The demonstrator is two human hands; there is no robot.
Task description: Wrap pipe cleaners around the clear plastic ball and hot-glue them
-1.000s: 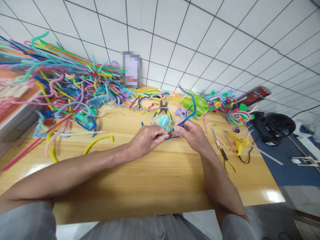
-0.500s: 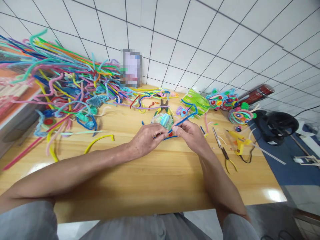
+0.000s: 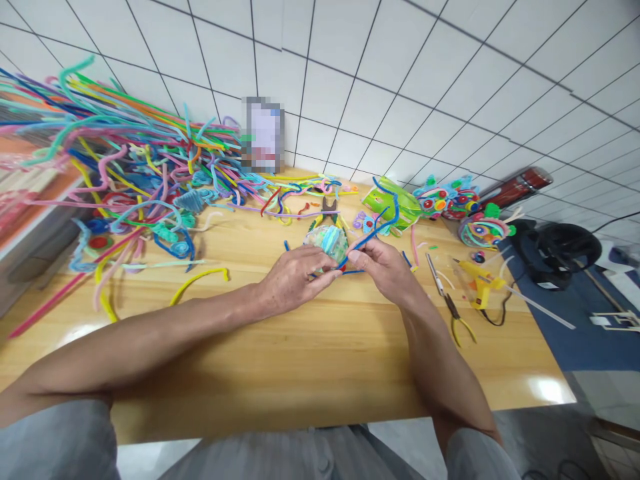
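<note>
Between my two hands is a blue pipe cleaner [image 3: 373, 235], its free end bent upward past my right fingers. My left hand [image 3: 300, 277] is closed in a pinch at the pipe cleaner's lower end. My right hand [image 3: 383, 267] pinches it a little farther along, thumb against forefinger. Just behind my fingers lies a round pale green and turquoise piece [image 3: 327, 240], partly hidden by my left hand. A bit of red shows under the fingertips. Pliers with yellow handles [image 3: 329, 210] rest beyond the round piece.
A large heap of coloured pipe cleaners [image 3: 150, 167] covers the left. A green packet [image 3: 393, 203] and finished colourful heads [image 3: 483, 230] stand at the back right. A yellow glue gun [image 3: 480, 283], more pliers [image 3: 455, 317] and a red flask [image 3: 517, 187] are to the right.
The free end of the blue pipe cleaner has swung upward and now reaches over the green packet. Both hands stay in nearly the same place, still pinching.
</note>
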